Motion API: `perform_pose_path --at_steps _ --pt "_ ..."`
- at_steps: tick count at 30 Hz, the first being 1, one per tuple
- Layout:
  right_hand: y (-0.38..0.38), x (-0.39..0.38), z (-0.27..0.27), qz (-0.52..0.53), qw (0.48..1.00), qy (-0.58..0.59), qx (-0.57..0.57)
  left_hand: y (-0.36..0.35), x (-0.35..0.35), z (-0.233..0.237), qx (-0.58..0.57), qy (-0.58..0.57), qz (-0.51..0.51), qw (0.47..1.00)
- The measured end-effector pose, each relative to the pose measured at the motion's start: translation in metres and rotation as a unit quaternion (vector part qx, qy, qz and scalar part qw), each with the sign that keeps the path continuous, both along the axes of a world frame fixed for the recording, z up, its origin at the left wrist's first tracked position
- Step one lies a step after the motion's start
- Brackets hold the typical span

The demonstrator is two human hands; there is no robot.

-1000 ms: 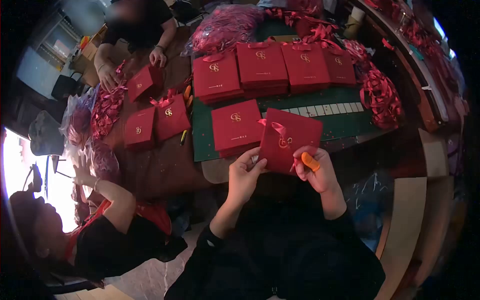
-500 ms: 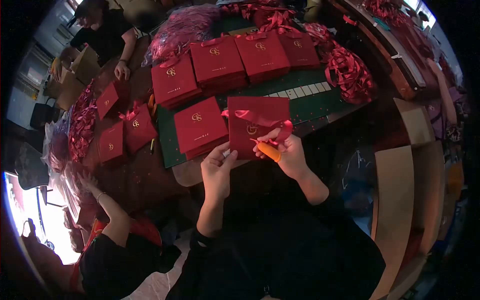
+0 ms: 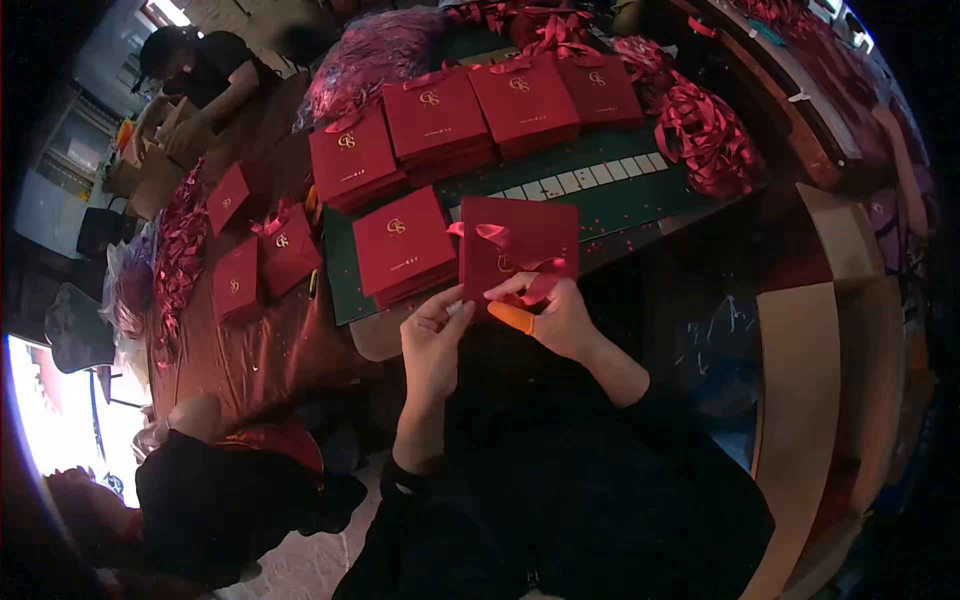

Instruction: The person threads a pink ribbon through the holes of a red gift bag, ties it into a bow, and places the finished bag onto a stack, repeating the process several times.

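My left hand (image 3: 432, 345) pinches bag (image 3: 540, 232) | right hand (image 3: 562, 320): can't tell | risk: loose ribbon (image 3: 492, 236) could snag, twisting bag

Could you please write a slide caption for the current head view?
The left hand holds a red bag as the right hand, wearing an orange finger cover, handles its ribbon.

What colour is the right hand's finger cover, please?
The finger cover on the right hand is orange, clearest in the head view.
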State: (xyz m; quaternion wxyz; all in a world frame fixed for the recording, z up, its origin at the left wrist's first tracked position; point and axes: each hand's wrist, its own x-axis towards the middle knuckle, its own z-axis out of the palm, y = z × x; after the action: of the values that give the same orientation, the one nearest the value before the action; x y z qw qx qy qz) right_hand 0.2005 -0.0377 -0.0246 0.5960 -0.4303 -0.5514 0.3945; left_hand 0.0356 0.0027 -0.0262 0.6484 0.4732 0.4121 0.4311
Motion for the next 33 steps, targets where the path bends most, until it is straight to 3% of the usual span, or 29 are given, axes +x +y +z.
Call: perform_pose_path --at_steps 5,12,20,23,25,28,31,32,33 --pt "0.000 -0.006 -0.004 -0.053 0.994 -0.085 0.039 -0.009 0.001 -0.003 0.054 0.058 0.017 0.997" --pt "-0.014 -0.018 -0.005 -0.069 0.991 -0.094 0.060 -0.029 0.000 -0.008 0.152 0.061 0.050 0.985" --pt "-0.028 -0.025 -0.012 -0.048 0.998 0.018 -0.039 -0.044 0.002 -0.011 0.246 0.126 0.080 0.958" --pt "-0.025 -0.021 -0.014 -0.049 0.998 0.031 -0.035 -0.040 0.008 -0.008 0.289 0.166 0.089 0.938" --pt "-0.018 -0.017 -0.017 -0.044 0.997 0.051 -0.033 -0.035 0.012 -0.009 0.393 0.211 0.096 0.890" --pt "-0.008 -0.009 -0.019 -0.044 0.996 0.070 -0.026 -0.028 0.016 -0.003 0.461 0.258 0.085 0.845" --pt "-0.003 -0.006 -0.016 -0.042 0.997 0.056 -0.025 -0.024 0.015 -0.003 0.443 0.274 0.056 0.852" --pt "-0.003 -0.006 -0.012 -0.034 0.998 0.039 -0.035 -0.022 0.013 -0.002 0.396 0.238 0.031 0.886" --pt "-0.001 -0.006 -0.007 -0.036 0.998 0.043 -0.031 -0.016 0.010 -0.003 0.400 0.241 0.029 0.884"
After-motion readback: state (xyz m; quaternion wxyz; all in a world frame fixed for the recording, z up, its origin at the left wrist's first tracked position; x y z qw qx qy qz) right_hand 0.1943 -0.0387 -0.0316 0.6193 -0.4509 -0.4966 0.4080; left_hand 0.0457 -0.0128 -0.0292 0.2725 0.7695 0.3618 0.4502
